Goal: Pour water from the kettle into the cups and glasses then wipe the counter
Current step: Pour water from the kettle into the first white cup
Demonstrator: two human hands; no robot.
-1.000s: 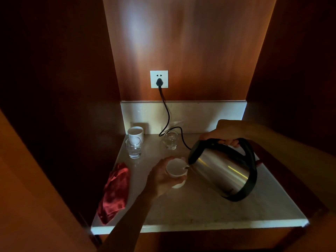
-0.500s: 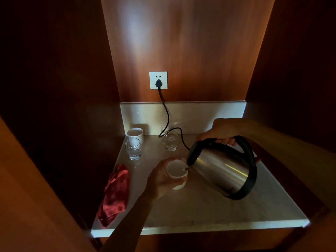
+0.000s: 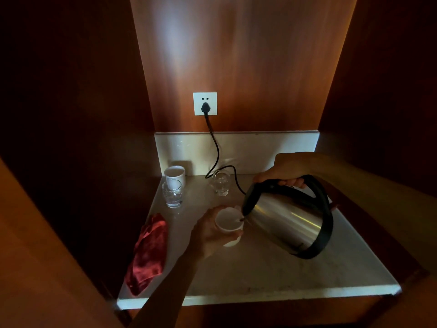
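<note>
My right hand [image 3: 283, 171] grips the black handle of a steel kettle [image 3: 286, 218], tilted left with its spout over a white cup [image 3: 229, 221]. My left hand [image 3: 210, 233] holds that cup around its side, at the middle of the pale counter [image 3: 272, 275]. A second white cup [image 3: 175, 177] stands at the back left, with a clear glass [image 3: 172, 194] right in front of it. Another clear glass [image 3: 221, 182] stands at the back centre. A red cloth [image 3: 147, 254] lies crumpled along the counter's left edge.
A black cord [image 3: 216, 150] runs from a wall socket [image 3: 205, 103] down to the counter behind the kettle. Dark wooden walls close the niche on the left, right and back. A low pale backsplash [image 3: 260, 147] lines the rear.
The kettle has risen slightly at its handle end and stays tilted over the cup. My left hand and the cup keep their place.
</note>
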